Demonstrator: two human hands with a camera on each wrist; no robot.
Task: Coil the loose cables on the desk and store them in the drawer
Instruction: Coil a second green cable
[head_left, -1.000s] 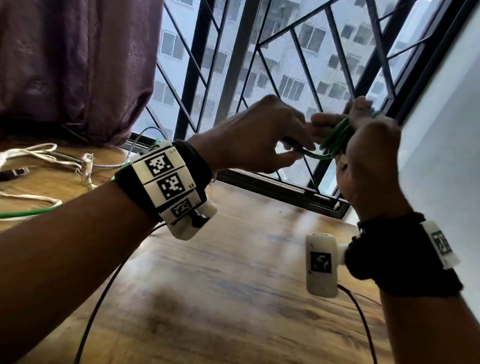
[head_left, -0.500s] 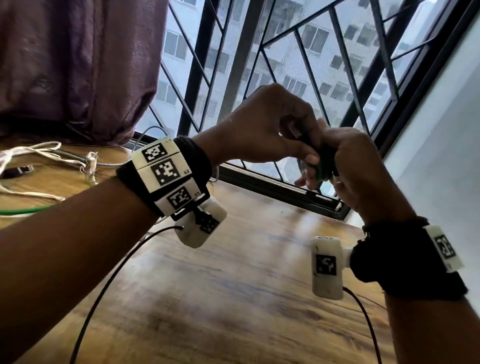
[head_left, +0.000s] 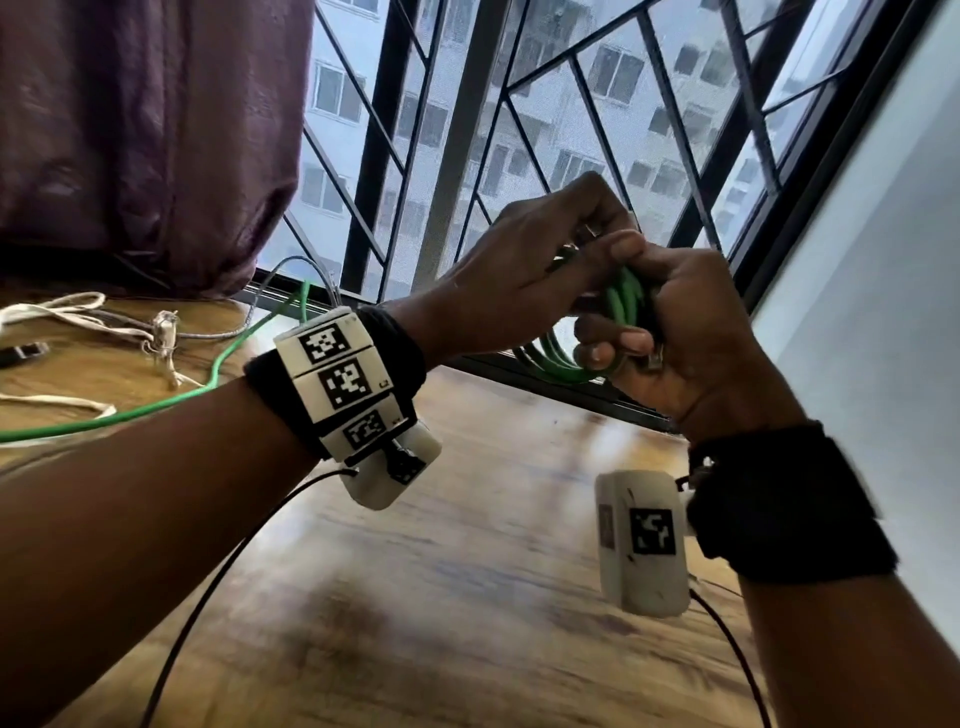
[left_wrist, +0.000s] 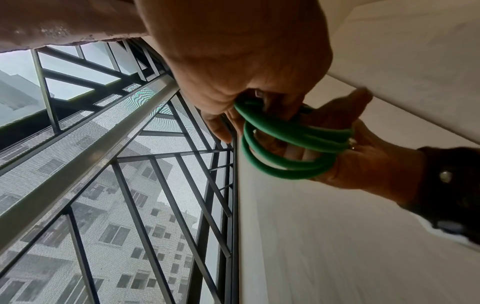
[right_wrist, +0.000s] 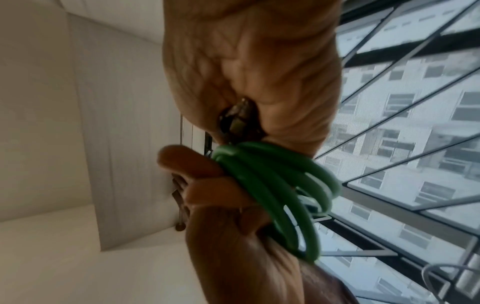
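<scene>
A green cable (head_left: 623, 301) is wound into several loops, and both hands hold it up in front of the window. My right hand (head_left: 675, 338) grips the coil (right_wrist: 272, 185) with fingers curled round the bundle. A dark connector (right_wrist: 239, 119) sits tucked against its palm. My left hand (head_left: 550, 260) comes over from the left and pinches the cable on top of the coil (left_wrist: 285, 144). The loose green tail (head_left: 156, 410) runs from the desk's left side up behind my left wrist. No drawer is in view.
A white cable (head_left: 52, 312), a grey cable (head_left: 291, 270) and a small black object (head_left: 21, 353) lie on the wooden desk (head_left: 441, 597) at the far left. A purple curtain (head_left: 145, 130) hangs behind them. The window grille (head_left: 467, 130) is ahead, a white wall (head_left: 883, 312) to the right.
The left hand has swung over the top of the coil. The green tail, flat on the desk before, now rises toward the hands behind the left wrist.
</scene>
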